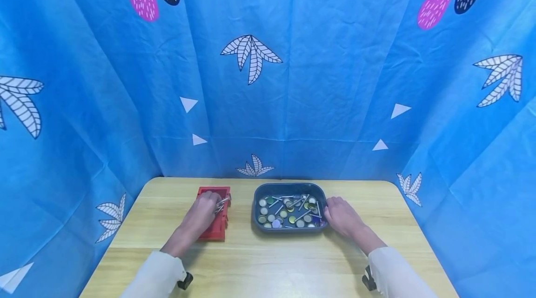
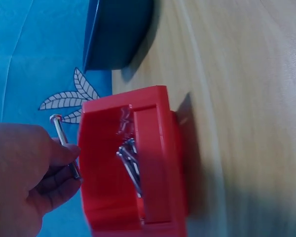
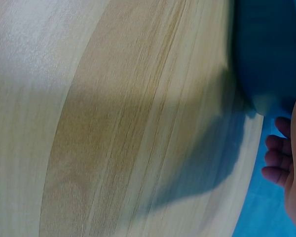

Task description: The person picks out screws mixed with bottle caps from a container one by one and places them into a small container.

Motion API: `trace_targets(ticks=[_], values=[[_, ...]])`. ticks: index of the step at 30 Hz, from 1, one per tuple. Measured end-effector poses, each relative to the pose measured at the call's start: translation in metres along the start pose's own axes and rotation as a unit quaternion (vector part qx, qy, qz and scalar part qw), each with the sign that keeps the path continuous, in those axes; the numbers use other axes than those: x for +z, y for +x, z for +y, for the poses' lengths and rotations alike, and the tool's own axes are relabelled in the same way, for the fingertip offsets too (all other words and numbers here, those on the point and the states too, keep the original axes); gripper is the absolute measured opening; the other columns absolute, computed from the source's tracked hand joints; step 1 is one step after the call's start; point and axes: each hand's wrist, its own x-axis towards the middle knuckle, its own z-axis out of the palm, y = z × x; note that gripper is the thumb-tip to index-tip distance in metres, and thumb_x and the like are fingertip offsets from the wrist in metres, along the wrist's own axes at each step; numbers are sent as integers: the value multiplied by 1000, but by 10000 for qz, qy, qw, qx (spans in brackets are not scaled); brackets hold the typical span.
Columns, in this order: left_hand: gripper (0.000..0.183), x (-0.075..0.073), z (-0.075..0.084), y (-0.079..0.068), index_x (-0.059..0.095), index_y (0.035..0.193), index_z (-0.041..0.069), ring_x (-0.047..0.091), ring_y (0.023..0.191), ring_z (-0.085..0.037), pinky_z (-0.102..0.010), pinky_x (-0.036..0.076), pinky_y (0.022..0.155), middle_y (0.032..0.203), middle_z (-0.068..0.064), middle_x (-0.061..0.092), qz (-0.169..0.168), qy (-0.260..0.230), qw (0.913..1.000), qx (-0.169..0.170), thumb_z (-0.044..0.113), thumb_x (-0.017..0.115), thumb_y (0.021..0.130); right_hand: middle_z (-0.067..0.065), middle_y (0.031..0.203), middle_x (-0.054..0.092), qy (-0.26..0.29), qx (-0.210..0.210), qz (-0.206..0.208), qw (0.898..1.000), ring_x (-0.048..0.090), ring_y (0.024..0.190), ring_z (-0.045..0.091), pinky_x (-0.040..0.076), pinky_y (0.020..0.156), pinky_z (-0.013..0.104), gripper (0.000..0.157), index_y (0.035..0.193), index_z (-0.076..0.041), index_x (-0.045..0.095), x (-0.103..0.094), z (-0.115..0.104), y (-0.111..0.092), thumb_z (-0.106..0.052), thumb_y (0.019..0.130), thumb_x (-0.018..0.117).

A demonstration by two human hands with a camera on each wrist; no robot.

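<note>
My left hand point(image 1: 204, 210) is over a small red bin point(image 1: 216, 233) on the left of the table. In the left wrist view its thumb and fingers pinch a silver metal bolt point(image 2: 62, 134), head up, beside the bin's far wall. Several more bolts point(image 2: 131, 170) lie inside the bin. My right hand point(image 1: 344, 216) holds the right rim of a dark blue tray point(image 1: 289, 231), its fingers point(image 3: 277, 159) curled at the tray's end in the right wrist view. Loose bolts point(image 1: 302, 215) and round bottle caps point(image 1: 292, 219) lie mixed in the tray.
The pale wooden table point(image 1: 268, 265) carries the bin and the tray side by side, with a gap between them. Blue patterned cloth point(image 1: 284, 102) hangs behind the table and along both sides.
</note>
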Motion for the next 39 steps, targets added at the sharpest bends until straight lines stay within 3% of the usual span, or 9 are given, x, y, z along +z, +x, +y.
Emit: trace_targets(ticks=[9,20,25,28,31,32,33,38,39], values=[[25,12,-9,-7,69,111,-6,62,80,-21,-38,63,76,93,-16,67,-77,96,9991,-410,-10,70,86,8,97,65,69,-18,49,10000,61,99,28,53,98,48,22,106,-3,63,0,-1,0,-21,103,51],[18,27,-12,-6,71,104,-6,62,74,-22,-36,61,71,86,-17,67,-177,555,9980,-232,-8,73,86,10,102,66,217,97,-80,9997,61,104,28,52,101,49,24,111,-3,63,-4,-3,0,-22,104,50],[10,35,-11,-6,70,98,-3,64,76,-23,-38,61,73,86,-16,68,-446,359,9976,-377,-7,72,88,11,104,67,172,47,-47,9998,62,103,29,53,100,51,25,112,-2,63,-5,-4,-2,-22,103,50],[7,37,-12,-7,70,96,-3,63,75,-23,-34,57,68,86,-16,68,-583,243,9968,-493,-6,69,90,10,103,67,177,50,-27,9998,62,103,28,53,100,50,24,111,-3,63,-6,-5,-2,-22,104,50],[6,37,-10,-7,68,98,-2,59,70,-18,-28,50,61,84,-12,66,-820,-219,9932,-793,-3,63,95,10,104,68,185,53,-6,9998,62,103,29,53,101,49,24,111,-3,64,-6,-5,-1,-22,103,51],[9,37,-9,-6,68,97,-1,60,68,-17,-27,48,58,82,-10,66,-921,-503,9899,-952,-1,59,98,11,105,68,206,64,-23,9998,62,104,29,53,101,49,25,112,-3,64,-6,-6,-1,-22,104,51],[14,37,-9,-6,67,100,1,60,66,-17,-27,47,56,81,-9,67,-1088,-1082,9797,-1290,5,54,101,11,106,68,214,59,-7,9998,62,105,30,53,102,50,25,113,-2,64,-5,-5,-1,-22,103,51],[34,36,-6,-7,63,105,7,68,67,-21,-29,48,55,82,-5,72,-1267,-3243,8969,-2728,26,35,105,14,110,69,219,99,-34,9997,63,108,32,53,103,51,30,118,0,63,-3,-3,-2,-22,104,50],[35,36,-6,-7,63,105,8,68,68,-22,-30,49,56,83,-6,73,-1220,-3406,8877,-2847,27,34,105,14,110,69,191,93,-25,9998,63,108,32,53,102,51,30,118,0,63,-2,-3,-2,-22,104,50]])
